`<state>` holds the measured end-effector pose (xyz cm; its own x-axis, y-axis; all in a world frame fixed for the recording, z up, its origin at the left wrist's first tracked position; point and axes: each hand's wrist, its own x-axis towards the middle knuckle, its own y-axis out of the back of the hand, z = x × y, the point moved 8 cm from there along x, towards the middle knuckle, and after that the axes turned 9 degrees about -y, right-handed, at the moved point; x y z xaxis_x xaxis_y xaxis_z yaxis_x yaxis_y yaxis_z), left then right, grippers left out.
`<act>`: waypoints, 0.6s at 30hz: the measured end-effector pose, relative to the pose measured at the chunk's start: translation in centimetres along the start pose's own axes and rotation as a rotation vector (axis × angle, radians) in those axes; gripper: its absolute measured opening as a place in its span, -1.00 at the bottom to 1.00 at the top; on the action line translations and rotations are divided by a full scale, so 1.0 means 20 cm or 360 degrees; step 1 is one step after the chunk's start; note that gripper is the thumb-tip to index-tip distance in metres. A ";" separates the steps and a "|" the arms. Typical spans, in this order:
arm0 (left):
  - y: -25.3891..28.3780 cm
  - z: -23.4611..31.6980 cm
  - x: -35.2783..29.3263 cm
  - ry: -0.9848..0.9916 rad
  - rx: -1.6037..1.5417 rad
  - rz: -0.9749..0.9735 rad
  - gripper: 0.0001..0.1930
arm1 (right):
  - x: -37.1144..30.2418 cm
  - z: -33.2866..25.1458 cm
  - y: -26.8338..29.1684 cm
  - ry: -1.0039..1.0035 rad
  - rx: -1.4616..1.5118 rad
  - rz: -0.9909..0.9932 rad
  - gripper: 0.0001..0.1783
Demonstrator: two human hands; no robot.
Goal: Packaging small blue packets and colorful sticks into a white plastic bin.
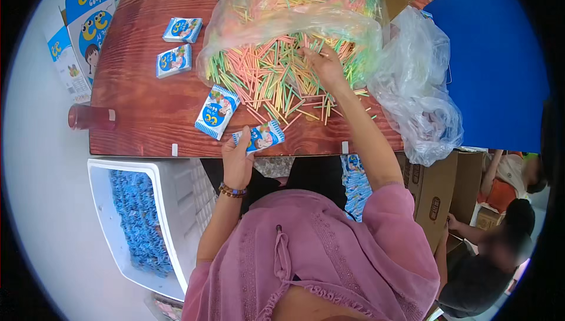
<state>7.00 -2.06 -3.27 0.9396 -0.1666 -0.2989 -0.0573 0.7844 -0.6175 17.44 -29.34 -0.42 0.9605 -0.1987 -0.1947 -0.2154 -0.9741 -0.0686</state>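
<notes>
My left hand (237,162) is closed on one end of a small blue-and-white packet (268,136) at the table's front edge. Beside it on the wood lies a plumper packet (216,112) of the same print. My right hand (326,68) reaches into a heap of thin pastel sticks (259,74), pink, green and yellow, with its fingers pinched on a few; how many is hidden. The heap spills from the mouth of a large clear plastic bag (282,20). Farther left lie two more filled packets, one (182,30) behind the other (174,61).
A reddish cup (91,117) lies at the left table edge, near printed cartons (88,27). Below stands a white foam box (158,203) filled with blue packets. At right are crumpled plastic (415,80), a blue panel (494,56), a cardboard box (432,194) and other people.
</notes>
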 end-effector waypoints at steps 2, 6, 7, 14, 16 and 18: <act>-0.02 0.01 -0.03 -0.0026 -0.0040 -0.0036 -0.84 | -0.06 -0.03 -0.04 0.0154 -0.0464 0.0114 -0.79; -0.03 0.02 0.03 0.0029 -0.0024 -0.0101 -0.81 | -0.06 -0.04 -0.07 0.0284 -0.0611 0.0069 -0.79; -0.04 0.01 0.04 0.0060 -0.0082 -0.0111 -0.81 | -0.06 -0.05 -0.07 0.0289 -0.0615 0.0066 -0.79; -0.24 0.06 0.15 0.0002 -0.0296 -0.0103 -0.87 | -0.13 -0.28 -0.07 0.0403 0.1101 0.0000 -0.83; -0.28 0.05 0.20 -0.0020 -0.0360 -0.0104 -0.88 | -0.20 -0.32 -0.14 0.0491 0.1361 -0.0130 -0.83; -0.31 0.05 0.23 -0.0023 -0.0432 -0.0075 -0.88 | -0.27 -0.36 -0.21 0.0487 0.1428 -0.0160 -0.84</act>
<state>12.06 -7.09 -0.11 0.9481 -0.1889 -0.2558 -0.0999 0.5867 -0.8036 14.44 -24.87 7.91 0.9589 -0.2620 0.1088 -0.0618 -0.5673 -0.8212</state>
